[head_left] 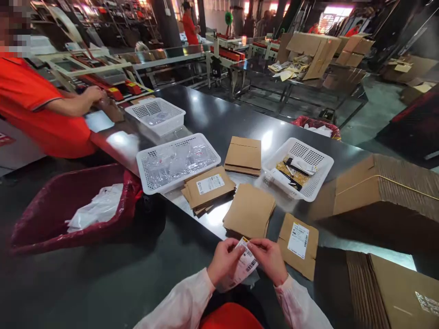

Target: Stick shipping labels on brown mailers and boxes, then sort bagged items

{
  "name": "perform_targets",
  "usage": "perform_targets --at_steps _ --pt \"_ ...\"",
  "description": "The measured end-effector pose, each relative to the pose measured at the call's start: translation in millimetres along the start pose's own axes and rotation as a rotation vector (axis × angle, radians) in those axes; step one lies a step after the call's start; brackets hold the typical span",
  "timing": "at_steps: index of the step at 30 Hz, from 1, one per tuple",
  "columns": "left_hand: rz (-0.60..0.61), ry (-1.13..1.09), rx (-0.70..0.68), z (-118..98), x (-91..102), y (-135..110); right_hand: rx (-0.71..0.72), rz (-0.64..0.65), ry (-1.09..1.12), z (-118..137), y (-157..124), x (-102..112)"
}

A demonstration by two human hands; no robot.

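Both hands pinch the top of a white shipping label [245, 262] with printed text and a barcode, in front of my body at the table's near edge. My left hand [224, 261] is closed on its left side, and my right hand [269, 259] grips the upper right corner. Just beyond the hands lies a stack of plain brown cardboard mailers [249, 209]. To the right of my right hand is a single labelled mailer [299, 244]. A pile of labelled mailers [210, 187] sits farther left, and another flat brown stack [243, 154] lies behind.
White baskets stand on the dark table: one with clear plastic packets [146, 180], one with yellow and black items [320, 176]. Bundled cardboard [356, 183] occupies the right. A red-lined bin [41, 201] stands at left, near a co-worker in orange [51, 109].
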State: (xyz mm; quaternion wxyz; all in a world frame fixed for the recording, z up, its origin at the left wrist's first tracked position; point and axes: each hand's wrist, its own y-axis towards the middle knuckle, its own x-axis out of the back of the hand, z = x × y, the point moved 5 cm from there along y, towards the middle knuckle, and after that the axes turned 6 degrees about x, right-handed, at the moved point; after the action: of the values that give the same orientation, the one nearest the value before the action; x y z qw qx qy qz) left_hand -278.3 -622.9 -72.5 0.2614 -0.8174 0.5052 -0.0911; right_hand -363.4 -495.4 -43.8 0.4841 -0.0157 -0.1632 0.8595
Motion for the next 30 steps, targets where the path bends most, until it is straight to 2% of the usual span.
perform_targets --at_steps 3,5,6,8,10,12,14,16,19,21,23,25,27,28,30 --pt "-0.161 -0.025 -0.036 6.9 1.0 1.2 -0.009 -0.013 -0.094 -3.5 2.0 2.7" --pt "-0.209 -0.059 -0.045 10.1 2.3 5.1 0.001 0.017 -0.113 -5.8 8.7 3.2" --pt "-0.178 -0.085 -0.03 12.1 1.7 8.5 0.041 0.028 -0.138 -3.9 16.0 4.3" --pt "0.007 -0.161 0.051 18.0 -3.0 17.2 0.18 -0.003 -0.291 6.7 40.6 10.2" --pt "0.226 -0.237 0.169 25.6 -7.5 24.6 0.294 -0.093 -0.49 20.4 76.7 18.4" --pt "0.335 -0.291 0.264 34.0 -6.3 30.7 0.314 -0.175 -0.619 29.9 118.6 25.4" --pt "0.335 -0.344 0.319 44.6 -1.0 35.0 0.295 -0.222 -0.675 33.2 155.8 29.2" --pt "0.318 -0.366 0.341 59.8 4.6 33.6 0.274 -0.252 -0.731 30.9 179.4 29.6" --pt "0.294 -0.291 0.372 94.2 16.2 16.9 0.254 -0.312 -0.798 20.6 186.4 25.4" --pt "0.316 -0.215 0.392 115.4 26.4 -1.9 0.357 -0.237 -0.922 15.5 179.3 11.0" --pt "0.361 -0.161 0.383 120.9 38.3 -20.8 0.536 -0.025 -1.111 9.8 166.0 -14.2" --pt "0.382 -0.134 0.333 102.7 50.6 -32.3 0.61 0.129 -1.268 0.4 148.1 -34.6" --pt "0.331 -0.143 0.251 64.2 60.9 -29.9 0.578 0.178 -1.307 -9.9 126.7 -45.0" --pt "0.27 -0.151 0.2 41.3 64.4 -22.5 0.595 0.241 -1.289 -16.1 113.2 -50.1" --pt "0.122 -0.149 0.089 -2.7 65.6 3.1 0.733 0.473 -1.178 -31.4 81.2 -59.8"
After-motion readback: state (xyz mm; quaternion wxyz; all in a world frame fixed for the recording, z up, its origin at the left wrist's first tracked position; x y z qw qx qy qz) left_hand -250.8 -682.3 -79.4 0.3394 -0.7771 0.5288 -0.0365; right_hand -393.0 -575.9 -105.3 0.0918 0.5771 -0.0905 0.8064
